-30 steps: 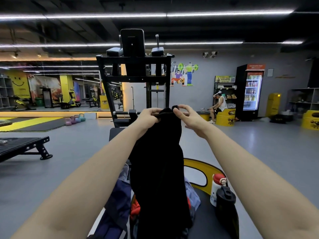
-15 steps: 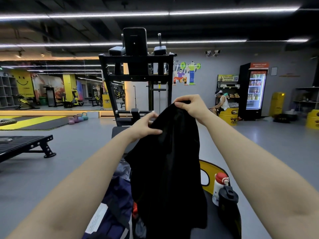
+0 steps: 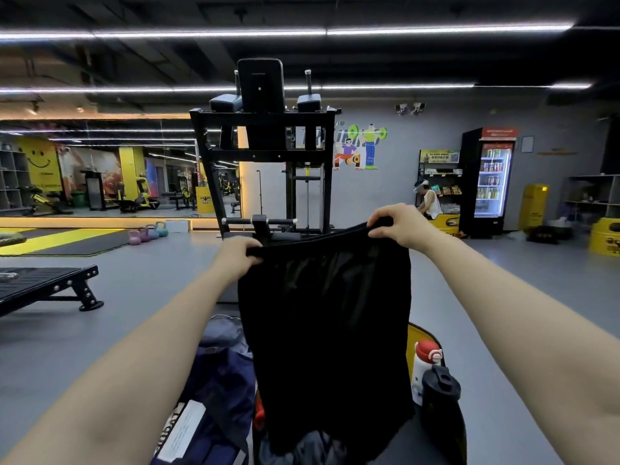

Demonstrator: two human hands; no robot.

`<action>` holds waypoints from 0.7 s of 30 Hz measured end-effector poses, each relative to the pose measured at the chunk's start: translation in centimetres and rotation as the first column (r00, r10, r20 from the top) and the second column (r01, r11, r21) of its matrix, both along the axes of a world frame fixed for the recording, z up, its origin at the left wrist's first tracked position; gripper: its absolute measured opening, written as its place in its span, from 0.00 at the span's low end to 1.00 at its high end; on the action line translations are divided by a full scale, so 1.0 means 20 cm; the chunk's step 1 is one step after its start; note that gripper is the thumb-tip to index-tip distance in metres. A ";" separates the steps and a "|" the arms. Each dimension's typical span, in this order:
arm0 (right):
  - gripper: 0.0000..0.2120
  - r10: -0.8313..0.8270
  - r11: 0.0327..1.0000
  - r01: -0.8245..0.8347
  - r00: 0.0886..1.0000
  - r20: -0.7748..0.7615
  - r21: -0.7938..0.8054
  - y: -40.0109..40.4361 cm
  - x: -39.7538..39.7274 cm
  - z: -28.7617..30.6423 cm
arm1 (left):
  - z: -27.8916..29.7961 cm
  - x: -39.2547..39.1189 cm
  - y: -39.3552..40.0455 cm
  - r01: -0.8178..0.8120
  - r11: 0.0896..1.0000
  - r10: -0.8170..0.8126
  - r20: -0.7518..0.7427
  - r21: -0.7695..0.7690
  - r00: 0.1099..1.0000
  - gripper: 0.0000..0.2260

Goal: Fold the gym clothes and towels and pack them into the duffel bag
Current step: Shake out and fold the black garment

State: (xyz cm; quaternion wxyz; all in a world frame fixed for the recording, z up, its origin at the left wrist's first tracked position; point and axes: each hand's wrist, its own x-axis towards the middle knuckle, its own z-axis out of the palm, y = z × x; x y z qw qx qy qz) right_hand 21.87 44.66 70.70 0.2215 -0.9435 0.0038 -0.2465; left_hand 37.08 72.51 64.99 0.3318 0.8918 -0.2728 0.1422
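Observation:
I hold a black garment stretched out in front of me at chest height. My left hand grips its top left corner. My right hand grips its top right corner, a little higher. The cloth hangs flat and hides most of what lies below it. Beneath it lies a navy duffel bag with a white label, and some red and grey cloth shows at the garment's lower edge.
A white bottle with a red cap and a black bottle stand on a yellow-edged black surface at the right. A black gym machine stands straight ahead. A black bench is at left. A seated person is far right.
My hands have moved apart and spread the bunched black garment out wide. The left hand dropped lower and left, the right went right.

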 end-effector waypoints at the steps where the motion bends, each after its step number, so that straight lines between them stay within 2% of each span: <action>1: 0.05 -0.016 0.999 0.016 1.000 -0.015 -0.032 -0.01 0.00 0.00 | 0.05 0.00 0.00 -0.005 1.000 0.005 0.029 -0.014 1.000 0.11; 6: 0.07 -0.014 1.000 0.014 1.000 -0.002 -0.022 -0.04 -0.01 -0.02 | 0.19 0.01 0.02 0.039 0.999 -0.040 0.044 0.022 0.998 0.12; 12: 0.08 -0.022 0.983 0.014 0.999 -0.044 -0.185 -0.04 0.01 -0.03 | 0.19 0.00 0.03 -0.025 1.000 0.024 0.103 0.010 0.994 0.11; 17: 0.07 -0.072 0.996 0.072 0.997 0.004 -0.054 -0.06 0.02 -0.06 | 0.18 -0.02 0.03 -0.071 0.998 0.070 0.143 -0.001 0.987 0.08; 21: 0.07 -0.141 0.986 0.132 0.986 0.092 0.105 -0.09 0.05 -0.10 | 0.17 -0.04 0.00 0.008 0.986 0.005 0.078 -0.164 0.997 0.09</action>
